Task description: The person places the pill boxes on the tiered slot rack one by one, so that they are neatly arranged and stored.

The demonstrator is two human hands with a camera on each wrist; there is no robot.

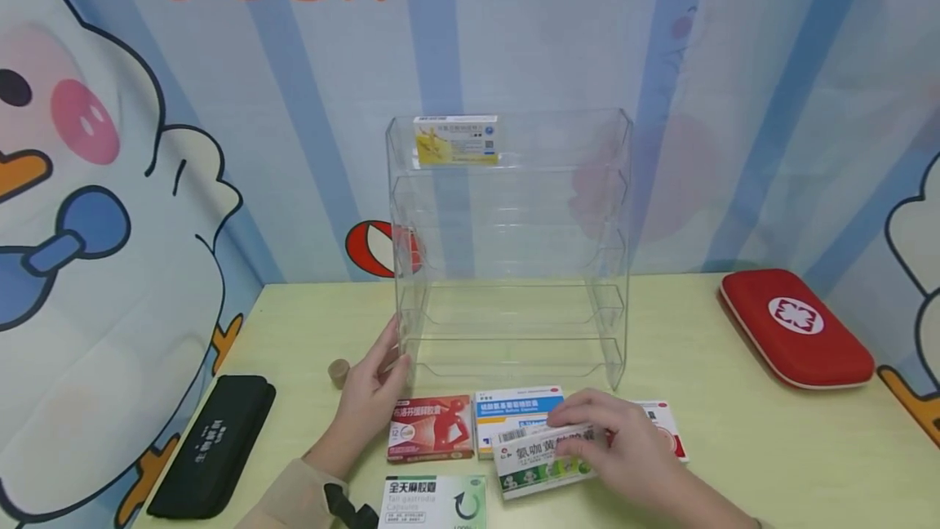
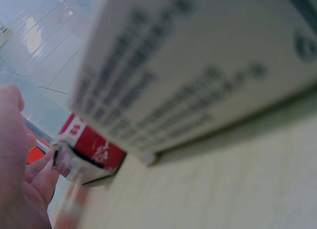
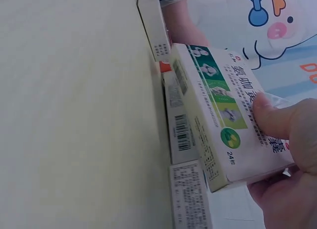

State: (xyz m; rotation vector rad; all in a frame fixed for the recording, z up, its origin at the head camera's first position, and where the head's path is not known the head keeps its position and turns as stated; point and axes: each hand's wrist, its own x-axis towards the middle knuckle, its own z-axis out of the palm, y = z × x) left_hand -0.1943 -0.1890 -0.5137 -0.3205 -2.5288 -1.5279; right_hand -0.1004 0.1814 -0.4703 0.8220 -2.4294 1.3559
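Right fingers (image 1: 580,412) grip a white box (image 1: 536,476) — "24" (image 3: 230,155) legible only at right wrist.

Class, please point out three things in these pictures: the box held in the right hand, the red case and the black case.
Held box (image 3: 229,116): right wrist view, printed front.
Red case (image 1: 796,325): head view, top.
Black case (image 1: 213,447): head view, top.

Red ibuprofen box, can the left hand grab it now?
Probably yes: the left hand, holding the clear rack, is close beside the red ibuprofen box, with nothing between.
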